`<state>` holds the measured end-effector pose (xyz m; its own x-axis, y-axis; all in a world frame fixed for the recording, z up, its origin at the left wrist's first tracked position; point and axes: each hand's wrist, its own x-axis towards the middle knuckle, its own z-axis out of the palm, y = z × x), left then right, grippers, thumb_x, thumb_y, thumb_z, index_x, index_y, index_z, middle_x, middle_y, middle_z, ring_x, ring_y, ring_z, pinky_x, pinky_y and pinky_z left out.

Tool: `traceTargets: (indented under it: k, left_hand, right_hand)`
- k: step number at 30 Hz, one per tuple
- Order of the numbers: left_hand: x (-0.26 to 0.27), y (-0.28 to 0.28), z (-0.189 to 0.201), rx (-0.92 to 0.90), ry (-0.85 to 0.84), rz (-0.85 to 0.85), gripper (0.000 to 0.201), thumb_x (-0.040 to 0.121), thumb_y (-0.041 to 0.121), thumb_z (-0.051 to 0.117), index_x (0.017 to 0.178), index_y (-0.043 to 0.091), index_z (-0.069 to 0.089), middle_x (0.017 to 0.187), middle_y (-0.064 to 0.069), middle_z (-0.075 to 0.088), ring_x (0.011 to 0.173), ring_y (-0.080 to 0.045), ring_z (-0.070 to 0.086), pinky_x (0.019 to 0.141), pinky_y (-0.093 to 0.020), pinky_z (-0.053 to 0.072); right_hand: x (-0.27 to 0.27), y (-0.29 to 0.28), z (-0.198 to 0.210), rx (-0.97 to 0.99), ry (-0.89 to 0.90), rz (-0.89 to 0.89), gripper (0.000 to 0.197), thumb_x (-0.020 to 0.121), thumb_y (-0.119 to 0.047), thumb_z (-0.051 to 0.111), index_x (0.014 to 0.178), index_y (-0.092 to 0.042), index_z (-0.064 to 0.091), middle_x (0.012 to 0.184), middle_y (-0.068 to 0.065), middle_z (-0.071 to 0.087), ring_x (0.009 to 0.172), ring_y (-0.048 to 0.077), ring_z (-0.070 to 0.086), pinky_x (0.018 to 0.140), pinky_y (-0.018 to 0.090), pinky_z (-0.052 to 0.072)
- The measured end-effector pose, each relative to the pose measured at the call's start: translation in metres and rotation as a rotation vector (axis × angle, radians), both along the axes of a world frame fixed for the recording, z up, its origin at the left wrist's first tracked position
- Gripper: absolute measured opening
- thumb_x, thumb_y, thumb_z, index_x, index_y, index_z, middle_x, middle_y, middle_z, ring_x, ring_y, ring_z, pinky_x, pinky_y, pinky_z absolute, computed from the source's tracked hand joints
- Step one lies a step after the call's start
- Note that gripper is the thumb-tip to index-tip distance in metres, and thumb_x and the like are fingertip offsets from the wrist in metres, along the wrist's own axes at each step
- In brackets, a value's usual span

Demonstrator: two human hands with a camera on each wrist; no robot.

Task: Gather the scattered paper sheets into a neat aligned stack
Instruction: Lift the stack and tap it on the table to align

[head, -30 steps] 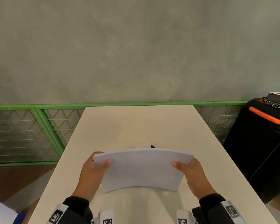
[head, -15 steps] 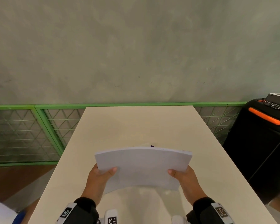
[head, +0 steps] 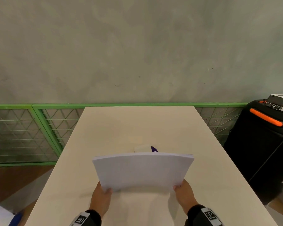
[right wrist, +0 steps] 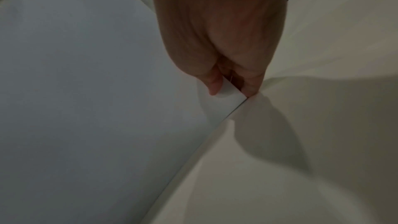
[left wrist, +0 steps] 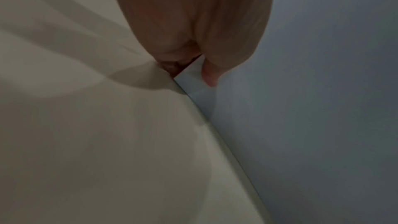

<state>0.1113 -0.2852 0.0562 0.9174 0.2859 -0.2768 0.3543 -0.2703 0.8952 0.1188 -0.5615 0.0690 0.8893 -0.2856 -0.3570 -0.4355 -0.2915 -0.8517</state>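
now the person has the stack of paper sheets (head: 142,170) up on edge over the near half of the beige table (head: 121,124), both hands on it at once. the left hand (head: 100,199) pinches the lower left corner, thumb on the face turned toward the person, fingers tucked behind; the left wrist view shows the thumb tip (left wrist: 210,77) pressed onto the white corner. the right hand (head: 185,195) does the same at the lower right corner, and the right wrist view catches the corner clamped between thumb (right wrist: 214,84) and fingers (right wrist: 251,85). the sheets bow across their width, top edge arching, the layers showing at the upper right corner. whether the bottom edge touches the tabletop cannot be told. just behind the stack, a small white thing with a purple tip (head: 153,149) peeks over the top edge. beyond the table runs a green mesh fence (head: 23,132) below a grey wall, and a black case with an orange handle (head: 266,119) stands off to the right.
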Motion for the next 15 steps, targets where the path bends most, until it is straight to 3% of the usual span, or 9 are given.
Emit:
traceTargets:
  k: [5, 8, 11, 13, 15]
  left_hand:
    - [0.009, 0.005, 0.004, 0.066, 0.054, -0.061, 0.043, 0.083, -0.008, 0.049, 0.125, -0.001, 0.048, 0.123, -0.022, 0.058, 0.104, -0.029, 0.051, 0.082, -0.03, 0.034]
    - [0.013, 0.008, 0.012, 0.086, 0.077, -0.107, 0.044, 0.085, -0.006, 0.049, 0.129, -0.001, 0.046, 0.123, -0.017, 0.056, 0.109, -0.028, 0.05, 0.088, -0.03, 0.035]
    - [0.02, 0.01, 0.02, 0.046, 0.114, -0.126, 0.044, 0.088, -0.005, 0.048, 0.131, 0.002, 0.045, 0.122, -0.014, 0.054, 0.117, -0.029, 0.049, 0.096, -0.031, 0.035]
    - [0.031, 0.011, 0.021, 0.023, 0.15, -0.137, 0.043, 0.088, -0.003, 0.046, 0.131, 0.003, 0.044, 0.123, -0.013, 0.054, 0.113, -0.028, 0.05, 0.096, -0.033, 0.039]
    - [0.043, 0.012, 0.022, 0.012, 0.215, -0.145, 0.039, 0.089, 0.002, 0.045, 0.128, 0.005, 0.044, 0.123, -0.014, 0.055, 0.11, -0.031, 0.053, 0.092, -0.041, 0.05]
  right_hand:
    - [0.008, -0.002, -0.002, -0.057, 0.032, 0.034, 0.031, 0.083, 0.007, 0.04, 0.106, -0.009, 0.052, 0.103, 0.013, 0.057, 0.099, 0.03, 0.053, 0.082, 0.029, 0.039]
    - [0.014, -0.003, 0.0, -0.07, 0.059, 0.059, 0.026, 0.083, 0.007, 0.041, 0.102, -0.009, 0.05, 0.104, 0.014, 0.057, 0.102, 0.031, 0.054, 0.083, 0.032, 0.04]
    - [0.025, -0.005, -0.003, -0.079, 0.108, 0.064, 0.028, 0.084, 0.004, 0.041, 0.108, -0.003, 0.052, 0.105, 0.014, 0.057, 0.101, 0.033, 0.055, 0.091, 0.042, 0.047]
    - [0.032, -0.006, 0.001, -0.094, 0.121, 0.07, 0.025, 0.082, 0.006, 0.039, 0.102, -0.002, 0.052, 0.096, 0.013, 0.055, 0.09, 0.032, 0.054, 0.081, 0.042, 0.052]
    - [0.037, 0.001, 0.013, -0.141, 0.187, 0.089, 0.018, 0.083, 0.007, 0.04, 0.087, -0.007, 0.05, 0.088, 0.008, 0.051, 0.078, 0.026, 0.053, 0.054, 0.027, 0.052]
